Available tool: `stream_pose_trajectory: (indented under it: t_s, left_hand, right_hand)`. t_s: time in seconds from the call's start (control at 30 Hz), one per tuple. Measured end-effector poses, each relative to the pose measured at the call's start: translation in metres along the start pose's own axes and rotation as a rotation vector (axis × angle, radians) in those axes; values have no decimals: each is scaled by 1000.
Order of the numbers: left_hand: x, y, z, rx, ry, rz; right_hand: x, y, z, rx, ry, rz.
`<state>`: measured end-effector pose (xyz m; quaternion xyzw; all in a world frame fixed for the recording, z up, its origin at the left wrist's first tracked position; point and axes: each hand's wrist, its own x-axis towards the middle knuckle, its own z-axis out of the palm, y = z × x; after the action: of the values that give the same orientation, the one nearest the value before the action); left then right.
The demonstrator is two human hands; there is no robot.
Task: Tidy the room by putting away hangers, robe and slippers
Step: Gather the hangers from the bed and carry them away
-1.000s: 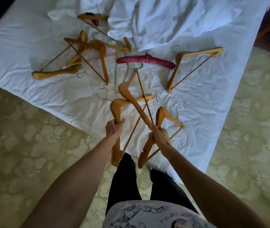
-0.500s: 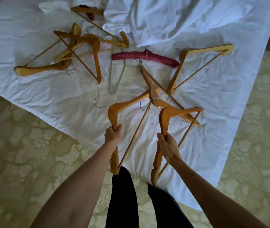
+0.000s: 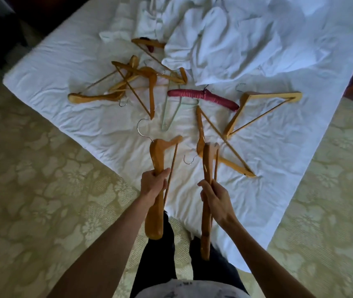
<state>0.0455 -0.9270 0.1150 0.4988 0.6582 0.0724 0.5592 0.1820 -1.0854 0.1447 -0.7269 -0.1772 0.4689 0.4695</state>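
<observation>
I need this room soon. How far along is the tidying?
Early. Nothing looks put away yet. In hand: the left hand grips one wooden hanger, the right hand another. Left: a hanger pile, a red padded hanger and more loose ones on the bed, plus the crumpled robe. No slippers clearly in view.

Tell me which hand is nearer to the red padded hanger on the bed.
Right. The right hand is below the red padded hanger, slightly right of it; the left hand is farther off, down-left.

Tan wooden hangers (image 3: pixel 117 96), one crimson hanger (image 3: pixel 203 97) (white bed sheet (image 3: pixel 64 67)).
</observation>
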Motion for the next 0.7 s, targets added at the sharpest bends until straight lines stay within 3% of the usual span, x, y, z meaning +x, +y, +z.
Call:
stream_pose_trajectory:
  t_s: [0.2, 0.37, 0.7]
  left_hand:
    - [-72, 57, -58, -187, 129, 106]
    - [-108, 60, -123, -156, 180, 246]
    - [-161, 31, -290, -434, 393, 277]
  right_hand:
    - [-1, -88, 23, -154, -189, -177]
    - [4, -152, 60, -245, -442, -257]
    - [-25, -244, 223, -346, -811, -450]
